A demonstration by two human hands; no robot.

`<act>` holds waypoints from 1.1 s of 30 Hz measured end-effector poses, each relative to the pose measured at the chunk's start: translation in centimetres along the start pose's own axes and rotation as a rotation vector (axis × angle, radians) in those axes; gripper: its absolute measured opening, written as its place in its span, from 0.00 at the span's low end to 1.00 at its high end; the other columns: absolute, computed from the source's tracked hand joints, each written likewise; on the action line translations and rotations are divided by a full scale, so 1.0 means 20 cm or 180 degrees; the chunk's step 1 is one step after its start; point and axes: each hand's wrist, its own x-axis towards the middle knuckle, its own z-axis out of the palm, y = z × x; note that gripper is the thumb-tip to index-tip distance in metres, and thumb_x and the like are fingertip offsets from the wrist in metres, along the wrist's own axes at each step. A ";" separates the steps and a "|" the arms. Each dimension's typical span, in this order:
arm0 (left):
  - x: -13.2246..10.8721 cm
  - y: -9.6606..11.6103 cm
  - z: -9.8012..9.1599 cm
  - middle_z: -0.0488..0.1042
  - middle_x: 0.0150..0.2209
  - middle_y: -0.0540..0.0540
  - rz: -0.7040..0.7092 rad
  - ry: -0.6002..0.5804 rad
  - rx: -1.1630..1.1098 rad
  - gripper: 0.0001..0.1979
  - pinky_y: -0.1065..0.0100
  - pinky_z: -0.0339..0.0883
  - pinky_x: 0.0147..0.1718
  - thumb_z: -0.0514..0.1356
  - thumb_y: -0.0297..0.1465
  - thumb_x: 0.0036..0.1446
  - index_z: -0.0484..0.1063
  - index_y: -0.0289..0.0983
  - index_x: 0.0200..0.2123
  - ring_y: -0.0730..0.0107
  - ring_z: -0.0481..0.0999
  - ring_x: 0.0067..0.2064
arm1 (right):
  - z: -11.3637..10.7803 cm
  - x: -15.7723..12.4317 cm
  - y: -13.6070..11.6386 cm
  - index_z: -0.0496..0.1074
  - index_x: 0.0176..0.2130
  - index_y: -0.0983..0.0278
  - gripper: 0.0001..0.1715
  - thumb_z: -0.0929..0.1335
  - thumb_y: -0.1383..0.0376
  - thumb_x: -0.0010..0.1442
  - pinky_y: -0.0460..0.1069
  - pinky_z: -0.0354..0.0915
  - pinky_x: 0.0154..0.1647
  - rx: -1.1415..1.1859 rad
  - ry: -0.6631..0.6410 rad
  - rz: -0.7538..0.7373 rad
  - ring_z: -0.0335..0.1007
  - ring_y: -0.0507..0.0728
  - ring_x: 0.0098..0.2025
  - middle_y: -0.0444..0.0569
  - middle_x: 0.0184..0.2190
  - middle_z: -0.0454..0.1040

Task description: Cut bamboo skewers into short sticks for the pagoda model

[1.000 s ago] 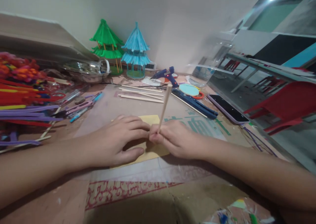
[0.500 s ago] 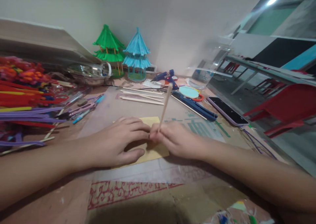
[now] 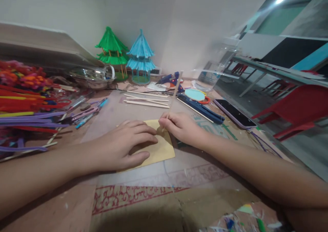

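Flat on a yellow sheet point(image 3: 164, 150) lies my left hand point(image 3: 128, 145), its fingers spread and pressing the sheet's left part. My right hand point(image 3: 179, 126) is closed in a pinch around a thin wooden stick point(image 3: 177, 85), above the sheet's far right corner. The stick stands nearly upright, leaning a little to the right, its upper part rising out of the fist. Its lower tip is near the sheet; I cannot tell whether it touches. Beyond the hands, several pale wooden sticks point(image 3: 147, 103) lie side by side on a clear plastic sheet point(image 3: 107, 116).
At the back stand a green paper pagoda point(image 3: 112, 47) and a blue one point(image 3: 140, 54). A glue gun point(image 3: 170, 80), a dark blue stapler point(image 3: 201, 109) and a phone point(image 3: 234, 113) are to the right. Pipe cleaners point(image 3: 28, 119), scissors point(image 3: 85, 112) and a metal bowl point(image 3: 89, 76) crowd the left.
My right hand has moved up and away from me with the stick, towards the far corner of the yellow sheet. My left hand has stayed almost still.
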 end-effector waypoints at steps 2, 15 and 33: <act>0.00 0.00 0.00 0.74 0.54 0.42 -0.0006 0.0027 -0.0023 0.16 0.54 0.61 0.56 0.54 0.36 0.63 0.71 0.40 0.52 0.57 0.69 0.57 | -0.01 0.01 0.02 0.66 0.29 0.62 0.16 0.62 0.55 0.63 0.47 0.60 0.27 0.1090 0.0078 0.0233 0.62 0.51 0.24 0.43 0.21 0.67; -0.01 -0.01 0.01 0.73 0.55 0.43 -0.0002 0.0056 -0.0060 0.17 0.54 0.60 0.57 0.54 0.35 0.64 0.70 0.40 0.54 0.57 0.69 0.57 | -0.04 0.01 -0.02 0.58 0.31 0.60 0.04 0.61 0.65 0.51 0.46 0.60 0.23 0.3553 -0.0201 0.1015 0.60 0.50 0.19 0.41 0.20 0.69; -0.01 -0.01 0.01 0.73 0.54 0.42 0.0037 0.0099 -0.0014 0.16 0.54 0.61 0.56 0.54 0.35 0.64 0.71 0.40 0.53 0.57 0.69 0.57 | 0.01 0.02 0.03 0.64 0.30 0.62 0.18 0.69 0.51 0.57 0.44 0.60 0.21 0.3100 -0.0274 0.0621 0.61 0.48 0.19 0.41 0.19 0.70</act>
